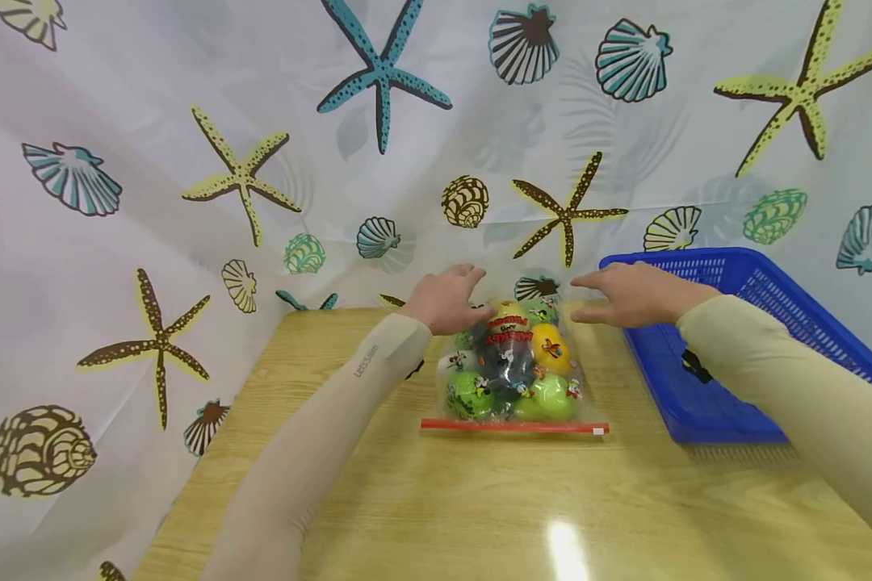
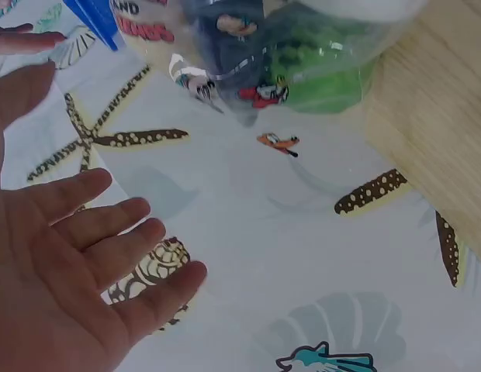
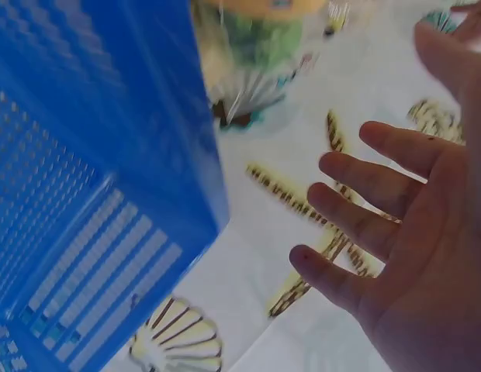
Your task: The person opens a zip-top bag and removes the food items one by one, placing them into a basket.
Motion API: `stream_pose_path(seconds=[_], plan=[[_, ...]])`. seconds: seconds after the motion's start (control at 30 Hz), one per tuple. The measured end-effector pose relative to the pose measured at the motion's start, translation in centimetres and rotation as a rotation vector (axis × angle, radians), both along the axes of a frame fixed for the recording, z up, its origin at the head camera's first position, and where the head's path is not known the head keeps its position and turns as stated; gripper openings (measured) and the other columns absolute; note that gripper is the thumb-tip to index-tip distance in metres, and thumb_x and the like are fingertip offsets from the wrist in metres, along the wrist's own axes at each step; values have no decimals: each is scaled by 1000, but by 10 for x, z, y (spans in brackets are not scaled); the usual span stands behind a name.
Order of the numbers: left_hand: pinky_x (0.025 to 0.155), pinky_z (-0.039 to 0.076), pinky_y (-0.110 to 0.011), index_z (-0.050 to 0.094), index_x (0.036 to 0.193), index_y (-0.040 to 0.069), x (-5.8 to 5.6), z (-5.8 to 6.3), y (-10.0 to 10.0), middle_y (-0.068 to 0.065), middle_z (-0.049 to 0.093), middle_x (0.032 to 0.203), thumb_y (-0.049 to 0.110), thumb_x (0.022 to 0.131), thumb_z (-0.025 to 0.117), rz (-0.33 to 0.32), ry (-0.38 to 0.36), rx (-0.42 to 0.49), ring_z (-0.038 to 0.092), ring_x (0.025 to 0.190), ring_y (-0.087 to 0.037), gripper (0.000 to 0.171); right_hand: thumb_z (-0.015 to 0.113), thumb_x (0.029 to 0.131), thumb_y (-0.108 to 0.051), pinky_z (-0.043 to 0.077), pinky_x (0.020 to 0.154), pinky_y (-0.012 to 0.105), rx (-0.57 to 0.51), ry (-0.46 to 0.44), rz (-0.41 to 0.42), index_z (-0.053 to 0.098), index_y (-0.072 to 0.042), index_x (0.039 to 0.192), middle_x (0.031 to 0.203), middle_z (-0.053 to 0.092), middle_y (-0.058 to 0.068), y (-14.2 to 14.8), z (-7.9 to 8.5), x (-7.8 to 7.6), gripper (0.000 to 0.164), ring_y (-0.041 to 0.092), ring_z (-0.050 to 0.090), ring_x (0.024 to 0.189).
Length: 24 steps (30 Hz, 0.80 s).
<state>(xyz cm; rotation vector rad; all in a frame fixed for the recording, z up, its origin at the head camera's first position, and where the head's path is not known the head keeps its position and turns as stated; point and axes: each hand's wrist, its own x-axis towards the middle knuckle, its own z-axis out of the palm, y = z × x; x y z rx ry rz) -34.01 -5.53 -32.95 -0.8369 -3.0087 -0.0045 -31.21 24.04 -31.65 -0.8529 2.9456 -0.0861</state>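
On the wooden table lies a clear zip bag (image 1: 510, 363) printed with cartoon figures, its red slider zip (image 1: 514, 425) toward me. Rounded green, yellow, orange and dark things show through the plastic. My left hand (image 1: 446, 298) hovers at the bag's far left corner, and in the left wrist view its fingers (image 2: 159, 298) are spread and hold nothing. To the right of the bag, my right hand (image 1: 635, 292) is held over the near left rim of the blue basket. Its fingers (image 3: 365, 178) are spread in the right wrist view, with nothing in them.
A blue plastic basket (image 1: 698, 395) with slotted sides stands on the right of the table (image 1: 378, 500). Behind and to the left hangs a white cloth (image 1: 436, 105) printed with starfish and shells. The table's left edge borders this cloth.
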Motion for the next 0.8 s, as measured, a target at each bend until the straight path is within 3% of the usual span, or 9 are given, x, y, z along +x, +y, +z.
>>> stream_pose_path(seconds=[0.17, 0.27, 0.37, 0.57, 0.7, 0.8], plan=[[81, 53, -36, 55, 131, 12, 24, -9, -4, -3, 62, 122, 42, 93, 53, -96, 79, 82, 57, 97, -15, 48, 56, 92, -49, 47, 87, 56, 14, 85, 114, 59, -11, 129, 119, 63, 15, -14, -12, 28, 53, 34, 57, 102], [56, 52, -29, 62, 117, 13, 42, -16, -6, 1, 67, 95, 40, 93, 54, -142, 109, 81, 56, 72, -10, 37, 62, 90, -38, 52, 80, 52, 4, 136, 175, 64, -11, 122, 110, 68, 11, -23, -21, 46, 42, 29, 61, 93], [42, 42, -24, 64, 111, 14, 58, -26, -7, 6, 64, 83, 43, 90, 57, -171, 129, 21, 51, 60, -7, 36, 65, 88, -32, 55, 74, 48, -12, 145, 230, 67, -10, 115, 103, 70, 8, -32, -31, 63, 35, 23, 62, 89], [41, 40, -25, 64, 97, 20, 79, -51, -10, 10, 64, 82, 49, 83, 65, -192, 70, -96, 50, 58, -6, 33, 70, 83, -28, 54, 53, 37, 14, 140, 295, 68, -14, 100, 85, 70, 1, -43, -51, 88, 23, 11, 60, 67], [42, 35, -26, 57, 82, 21, 89, -63, -14, 11, 54, 69, 51, 79, 67, -233, 82, -88, 45, 58, -7, 31, 74, 78, -30, 43, 36, 31, 66, 214, 316, 60, -15, 91, 62, 56, -5, -42, -65, 101, 24, 10, 48, 49], [41, 33, -24, 54, 77, 21, 98, -71, -19, 11, 50, 66, 49, 79, 69, -278, 78, -59, 43, 56, -7, 32, 76, 77, -34, 39, 32, 30, 89, 240, 306, 55, -15, 89, 55, 48, -8, -40, -75, 109, 30, 10, 44, 45]])
